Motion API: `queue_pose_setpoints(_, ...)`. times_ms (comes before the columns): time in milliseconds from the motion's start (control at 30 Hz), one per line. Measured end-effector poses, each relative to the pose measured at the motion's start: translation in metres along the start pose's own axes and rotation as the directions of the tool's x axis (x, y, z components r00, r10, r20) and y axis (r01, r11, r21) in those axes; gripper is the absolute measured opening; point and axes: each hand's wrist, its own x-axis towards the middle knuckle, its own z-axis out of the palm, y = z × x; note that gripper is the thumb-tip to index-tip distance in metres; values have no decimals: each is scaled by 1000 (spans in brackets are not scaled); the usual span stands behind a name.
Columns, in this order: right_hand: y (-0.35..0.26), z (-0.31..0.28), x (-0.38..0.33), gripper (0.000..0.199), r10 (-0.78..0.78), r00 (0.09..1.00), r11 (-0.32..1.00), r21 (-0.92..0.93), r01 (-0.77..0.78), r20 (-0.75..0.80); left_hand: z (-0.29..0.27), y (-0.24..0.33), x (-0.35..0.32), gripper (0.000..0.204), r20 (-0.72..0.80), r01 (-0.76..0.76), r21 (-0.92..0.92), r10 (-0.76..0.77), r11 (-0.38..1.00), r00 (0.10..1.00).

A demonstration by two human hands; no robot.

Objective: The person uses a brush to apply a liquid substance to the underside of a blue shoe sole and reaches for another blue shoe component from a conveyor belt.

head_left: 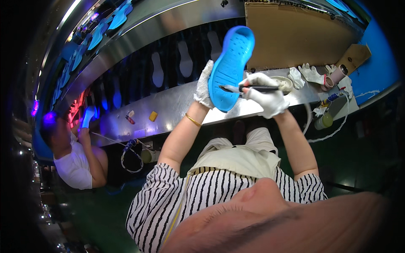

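Note:
My left hand [203, 90], in a white work glove, grips the edge of a blue shoe sole [228, 69]. The sole is tilted up over the metal ledge, its inner side with rows of small holes and grooves facing me. In my gloved right hand [268, 95] is a slim brush [263, 89] with a dark handle, pinched between the fingers. Its tip lies at the sole's surface near the lower end; whether it touches cannot be made out. Just behind my right hand, a pale bowl [283, 84] is partly hidden.
Beyond the metal ledge [168, 120], a dark conveyor carries shoe soles [185, 59]. A cardboard sheet [295, 38] stands at the back right. White gloves [312, 75] and a tape roll [337, 74] lie at right. A yellow block [153, 116] sits left. Another person [78, 156] works at far left.

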Motion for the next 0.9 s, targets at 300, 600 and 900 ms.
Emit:
queue_pose_setpoints(300,11,26,-13,13,96,990,948,293,-124,107,-14,-21,-12,79,8,-110,-115,112,987,994)
queue_pose_setpoints(600,6,32,-11,11,-32,992,988,155,13,122,-9,-26,-23,79,-82,-153,-51,148,987,986)
queue_pose_setpoints(900,47,-42,55,7,-42,961,981,171,92,-274,4,-35,-58,87,54,15,-4,-15,1000,998)
